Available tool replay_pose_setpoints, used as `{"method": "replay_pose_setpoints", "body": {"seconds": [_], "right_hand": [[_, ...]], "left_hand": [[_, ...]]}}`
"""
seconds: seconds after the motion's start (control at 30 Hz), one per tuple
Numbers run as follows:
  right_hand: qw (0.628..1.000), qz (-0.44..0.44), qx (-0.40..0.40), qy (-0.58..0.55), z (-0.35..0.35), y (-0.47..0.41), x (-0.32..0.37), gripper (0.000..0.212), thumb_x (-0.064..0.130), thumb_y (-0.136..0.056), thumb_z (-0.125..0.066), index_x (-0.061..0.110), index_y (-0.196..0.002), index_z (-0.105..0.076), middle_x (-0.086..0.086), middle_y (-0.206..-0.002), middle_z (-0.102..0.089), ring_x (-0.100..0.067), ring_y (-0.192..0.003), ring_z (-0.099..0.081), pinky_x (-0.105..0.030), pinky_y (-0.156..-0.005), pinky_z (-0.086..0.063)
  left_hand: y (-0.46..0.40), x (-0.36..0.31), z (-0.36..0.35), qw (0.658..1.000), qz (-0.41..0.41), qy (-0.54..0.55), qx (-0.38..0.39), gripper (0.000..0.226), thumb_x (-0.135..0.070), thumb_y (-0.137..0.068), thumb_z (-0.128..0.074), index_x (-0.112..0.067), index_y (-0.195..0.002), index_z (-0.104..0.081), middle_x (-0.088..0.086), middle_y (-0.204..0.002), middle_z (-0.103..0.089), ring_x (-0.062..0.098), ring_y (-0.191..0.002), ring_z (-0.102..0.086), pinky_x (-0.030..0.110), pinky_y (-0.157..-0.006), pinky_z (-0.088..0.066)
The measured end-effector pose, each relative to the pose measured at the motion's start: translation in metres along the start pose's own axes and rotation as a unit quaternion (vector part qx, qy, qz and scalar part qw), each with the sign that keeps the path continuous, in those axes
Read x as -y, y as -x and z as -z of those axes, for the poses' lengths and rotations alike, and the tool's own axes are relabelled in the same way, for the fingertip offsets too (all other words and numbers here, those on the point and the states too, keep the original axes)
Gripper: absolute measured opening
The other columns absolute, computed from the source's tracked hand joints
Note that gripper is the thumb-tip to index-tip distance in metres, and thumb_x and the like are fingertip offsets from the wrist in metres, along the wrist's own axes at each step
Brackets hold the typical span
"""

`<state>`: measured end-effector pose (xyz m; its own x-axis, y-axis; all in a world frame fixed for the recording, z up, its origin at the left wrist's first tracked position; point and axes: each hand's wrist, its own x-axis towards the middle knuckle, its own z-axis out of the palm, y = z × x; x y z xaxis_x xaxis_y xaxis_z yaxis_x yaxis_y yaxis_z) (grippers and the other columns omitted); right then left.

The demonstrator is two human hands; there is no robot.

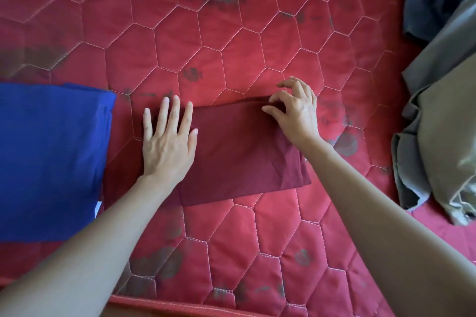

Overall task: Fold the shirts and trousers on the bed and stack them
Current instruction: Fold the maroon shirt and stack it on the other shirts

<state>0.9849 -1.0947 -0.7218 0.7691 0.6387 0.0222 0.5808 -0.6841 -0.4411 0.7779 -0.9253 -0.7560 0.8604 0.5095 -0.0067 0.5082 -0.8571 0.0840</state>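
I see the maroon garment [239, 152] lying folded into a flat, roughly rectangular pad on the red quilted mattress [231, 41], whose cover is stitched in pale hexagons and blotched with dark grey stains. The garment's cloth looks soft and matte, with layered edges showing at its right side. My left hand [168, 144] lies flat on the garment's left end, palm down, fingers spread and straight, their tips reaching past its far edge. My right hand [296, 110] sits at the garment's far right corner, fingers curled, thumb and forefinger nipping the folded edge there. Left of the garment, just beside it, lies a blue garment [49, 162], smooth and folded with a straight right edge. Well to the right of the maroon garment is a rumpled heap of olive-grey cloth [438, 149] with deep creases, and beyond that a dark grey cloth [435, 0] at the far right.
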Motion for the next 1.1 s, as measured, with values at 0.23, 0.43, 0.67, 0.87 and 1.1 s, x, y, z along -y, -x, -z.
{"method": "replay_pose_setpoints", "body": {"seconds": [0.23,0.43,0.67,0.87,1.1], "right_hand": [[0.997,-0.006,0.002,0.072,-0.010,-0.010,0.017,0.022,0.027,-0.090,-0.063,0.009,-0.103,-0.068,-0.008,-0.130,-0.055,-0.025,-0.135,-0.038,-0.046,-0.117,-0.017],[0.978,0.194,-0.043,0.065,-0.041,0.029,0.065,0.034,0.021,-0.095,-0.055,0.007,-0.124,-0.064,-0.015,-0.135,-0.056,-0.031,-0.133,-0.046,-0.048,-0.115,-0.028],[0.975,0.076,0.072,0.195,-0.056,0.029,0.024,0.053,0.046,-0.100,-0.028,0.031,-0.151,-0.028,-0.002,-0.159,-0.025,-0.020,-0.148,-0.017,-0.052,-0.119,-0.009],[0.979,-0.115,0.088,0.143,-0.028,0.019,-0.020,0.055,0.045,-0.103,-0.023,0.031,-0.154,-0.010,-0.002,-0.163,-0.004,-0.018,-0.150,0.003,-0.051,-0.119,0.001],[0.992,0.025,0.024,0.120,-0.031,0.071,0.020,0.056,0.047,-0.100,-0.026,0.026,-0.152,-0.027,-0.009,-0.161,-0.017,-0.024,-0.149,-0.012,-0.049,-0.119,-0.004]], "left_hand": [[0.000,-0.001,-0.003,1.000,0.018,0.003,0.001,0.057,-0.037,-0.100,-0.025,-0.012,-0.151,-0.031,0.014,-0.156,-0.030,0.029,-0.147,-0.021,0.055,-0.117,-0.010],[0.001,0.001,-0.008,1.000,0.019,0.009,-0.008,0.057,-0.036,-0.099,-0.026,-0.012,-0.150,-0.032,0.014,-0.157,-0.028,0.029,-0.147,-0.019,0.056,-0.117,-0.009],[0.000,0.003,-0.016,1.000,0.020,0.016,-0.018,0.056,-0.037,-0.099,-0.026,-0.018,-0.151,-0.029,0.010,-0.157,-0.029,0.028,-0.147,-0.020,0.056,-0.117,-0.009],[0.001,0.000,-0.008,0.999,0.030,0.029,-0.001,0.058,-0.038,-0.099,-0.022,-0.017,-0.153,-0.026,0.011,-0.160,-0.021,0.027,-0.149,-0.013,0.057,-0.117,-0.005],[0.044,-0.002,0.001,0.994,0.096,0.042,-0.032,0.059,-0.042,-0.099,-0.027,-0.018,-0.154,-0.022,0.015,-0.161,-0.013,0.034,-0.148,-0.010,0.058,-0.116,-0.005]]}}
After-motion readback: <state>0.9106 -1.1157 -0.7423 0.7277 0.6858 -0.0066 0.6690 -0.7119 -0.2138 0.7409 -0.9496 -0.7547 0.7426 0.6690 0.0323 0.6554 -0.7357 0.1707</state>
